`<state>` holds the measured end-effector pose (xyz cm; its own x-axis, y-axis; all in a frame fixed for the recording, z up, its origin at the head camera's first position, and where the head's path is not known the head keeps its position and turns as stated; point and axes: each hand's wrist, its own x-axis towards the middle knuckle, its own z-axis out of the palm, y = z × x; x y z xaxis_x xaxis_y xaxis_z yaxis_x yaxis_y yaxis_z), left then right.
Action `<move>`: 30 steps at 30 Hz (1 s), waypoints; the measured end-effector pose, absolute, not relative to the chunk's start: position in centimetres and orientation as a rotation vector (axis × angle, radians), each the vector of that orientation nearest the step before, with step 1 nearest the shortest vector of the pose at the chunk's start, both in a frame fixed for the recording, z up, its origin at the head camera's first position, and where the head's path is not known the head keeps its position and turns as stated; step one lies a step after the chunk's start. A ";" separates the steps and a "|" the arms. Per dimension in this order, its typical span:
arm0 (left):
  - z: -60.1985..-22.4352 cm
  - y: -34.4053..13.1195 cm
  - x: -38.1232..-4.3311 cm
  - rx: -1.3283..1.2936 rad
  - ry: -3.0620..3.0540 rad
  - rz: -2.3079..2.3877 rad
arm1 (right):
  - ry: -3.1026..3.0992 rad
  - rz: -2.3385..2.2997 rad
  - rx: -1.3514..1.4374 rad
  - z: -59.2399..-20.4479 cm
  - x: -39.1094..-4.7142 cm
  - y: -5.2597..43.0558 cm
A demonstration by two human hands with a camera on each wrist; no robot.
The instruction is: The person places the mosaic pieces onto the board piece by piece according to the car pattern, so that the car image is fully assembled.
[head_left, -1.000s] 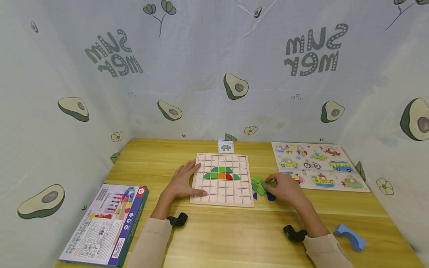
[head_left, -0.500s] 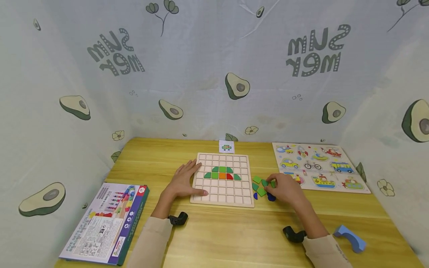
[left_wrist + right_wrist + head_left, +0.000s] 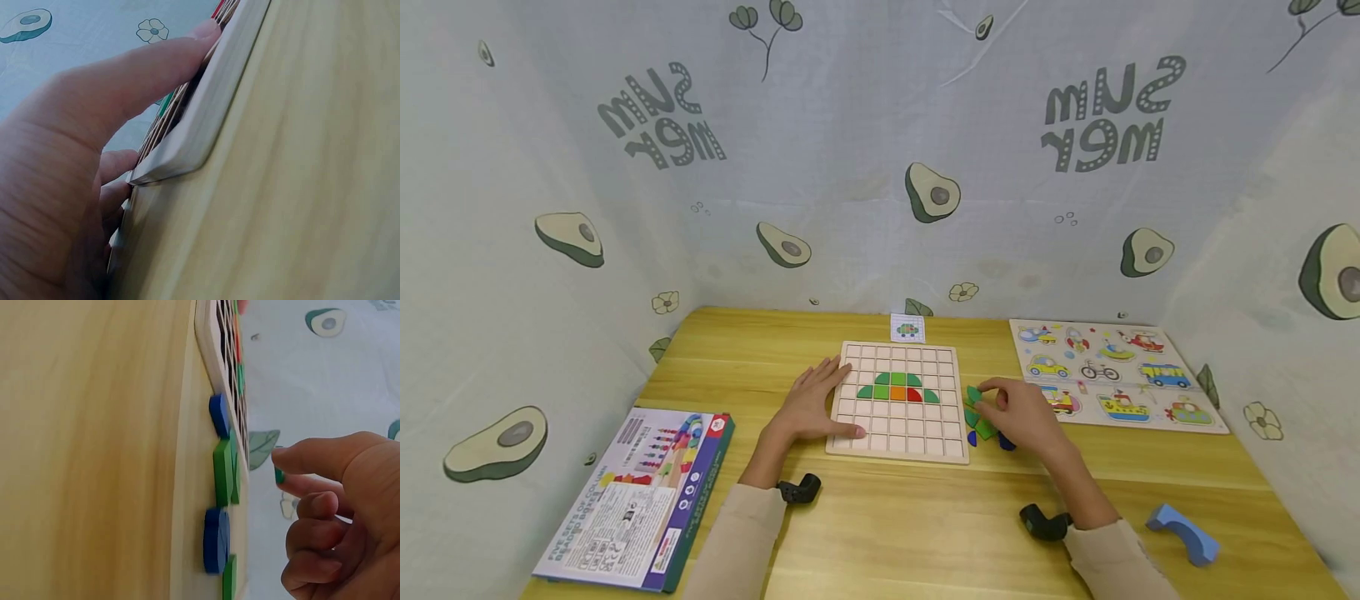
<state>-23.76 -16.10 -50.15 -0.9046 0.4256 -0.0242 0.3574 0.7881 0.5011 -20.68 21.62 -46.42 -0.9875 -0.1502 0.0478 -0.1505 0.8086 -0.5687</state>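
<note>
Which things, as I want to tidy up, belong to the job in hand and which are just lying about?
Seemingly in use:
grid board, left hand on it
placed pieces
green piece pinched by right hand
loose green pieces, blue pieces
picture card

Seemingly lying about:
flat box
vehicle puzzle
blue arch block

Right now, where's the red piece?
In the head view, the red piece sits on the grid board, between the orange square at left and a green piece at right.

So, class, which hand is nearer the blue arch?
Right. The right hand is beyond the blue arch, to its left; the left hand lies farther left, on the grid board.
</note>
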 end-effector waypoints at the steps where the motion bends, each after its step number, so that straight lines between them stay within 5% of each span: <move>1: -50.1 -16.1 -23.8 0.628 2.842 0.751 | -2.980 0.955 0.254 -46.4 -20.7 21.3; 30: -50.0 -16.1 -24.0 0.615 2.847 0.715 | -2.953 1.123 0.514 -46.7 -21.4 9.8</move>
